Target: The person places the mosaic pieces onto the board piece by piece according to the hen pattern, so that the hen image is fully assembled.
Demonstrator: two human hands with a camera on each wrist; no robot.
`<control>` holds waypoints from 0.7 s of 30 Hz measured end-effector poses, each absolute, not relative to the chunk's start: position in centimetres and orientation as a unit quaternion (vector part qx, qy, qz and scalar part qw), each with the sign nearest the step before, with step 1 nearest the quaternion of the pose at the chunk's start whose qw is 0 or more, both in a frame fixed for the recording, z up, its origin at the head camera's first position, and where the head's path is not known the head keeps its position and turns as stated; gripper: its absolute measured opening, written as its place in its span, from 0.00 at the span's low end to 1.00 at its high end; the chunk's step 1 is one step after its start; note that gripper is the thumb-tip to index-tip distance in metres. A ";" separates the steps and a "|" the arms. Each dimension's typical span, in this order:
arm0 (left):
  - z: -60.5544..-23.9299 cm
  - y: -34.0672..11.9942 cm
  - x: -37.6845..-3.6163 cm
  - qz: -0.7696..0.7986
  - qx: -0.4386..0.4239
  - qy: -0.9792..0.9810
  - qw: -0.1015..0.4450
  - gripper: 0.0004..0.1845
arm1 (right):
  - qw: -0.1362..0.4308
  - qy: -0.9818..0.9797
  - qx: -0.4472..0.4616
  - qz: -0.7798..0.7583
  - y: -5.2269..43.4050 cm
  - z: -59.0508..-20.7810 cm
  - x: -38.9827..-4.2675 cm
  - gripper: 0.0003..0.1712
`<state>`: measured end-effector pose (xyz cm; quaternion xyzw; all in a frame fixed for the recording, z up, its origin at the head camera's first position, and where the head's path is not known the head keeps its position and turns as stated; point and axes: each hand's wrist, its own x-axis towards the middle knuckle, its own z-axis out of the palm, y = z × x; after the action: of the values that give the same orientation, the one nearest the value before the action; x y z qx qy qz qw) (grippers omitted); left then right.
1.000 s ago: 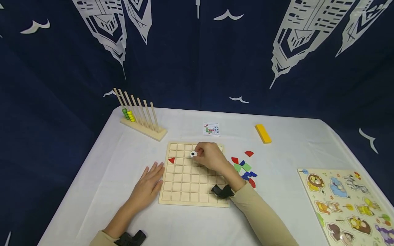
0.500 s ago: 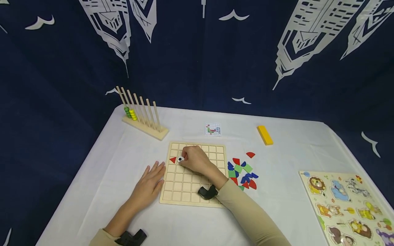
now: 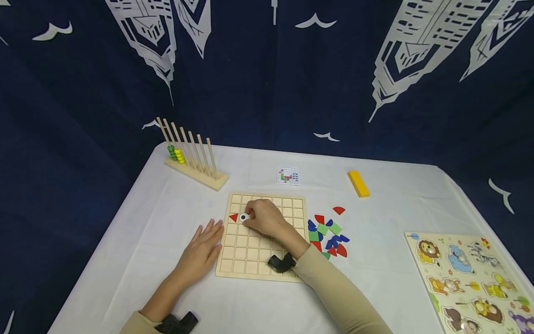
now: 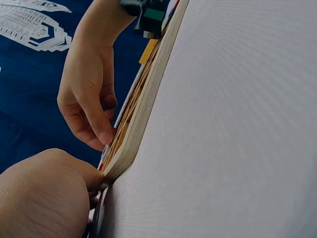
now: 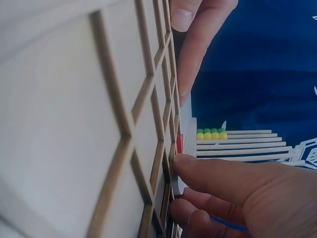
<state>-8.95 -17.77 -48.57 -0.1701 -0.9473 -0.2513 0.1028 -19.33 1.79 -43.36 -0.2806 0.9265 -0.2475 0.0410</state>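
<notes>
In the head view, a pale wooden grid board (image 3: pixel 252 254) lies on the white tablecloth. My right hand (image 3: pixel 267 218) is over its upper left part, pinching a small white piece with a black dot (image 3: pixel 244 217) between thumb and fingertips. The piece is in the grid square just right of a red triangle (image 3: pixel 234 217); in the right wrist view the thumb (image 5: pixel 208 171) is right at its edge. Flat on the cloth, my left hand (image 3: pixel 201 253) has its fingers spread, with the tips touching the board's left edge.
Loose red, blue and green pieces (image 3: pixel 335 229) lie right of the board. Beyond it are a small pattern card (image 3: pixel 288 176), a yellow block (image 3: pixel 359 183) and a peg rack with green and yellow beads (image 3: pixel 196 174). An animal puzzle board (image 3: pixel 467 278) sits at the right.
My right hand has moved left across the board with the dotted white piece, down to the square beside the red triangle. It barely shifts in the last half second. My left hand stays put.
</notes>
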 end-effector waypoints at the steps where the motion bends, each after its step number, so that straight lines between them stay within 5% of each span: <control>1: -48.6 -17.8 -9.0 -0.252 -0.170 -0.947 0.101 0.24 | 0.040 0.926 -0.283 -0.247 1.8 -43.4 -19.3 0.11; 11: -48.6 -17.6 -9.0 -0.262 -0.165 -0.946 0.098 0.24 | 0.026 0.923 -0.281 -0.262 3.8 -42.7 -18.6 0.12; 21: -48.7 -17.7 -9.0 -0.266 -0.168 -0.944 0.105 0.23 | -0.022 0.942 -0.173 -0.288 14.0 -41.4 -18.2 0.13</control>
<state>-8.98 -17.66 -48.74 -0.1679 -0.9435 -0.2659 0.1046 -18.18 14.03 -41.40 -0.1729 0.9416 -0.2880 -0.0217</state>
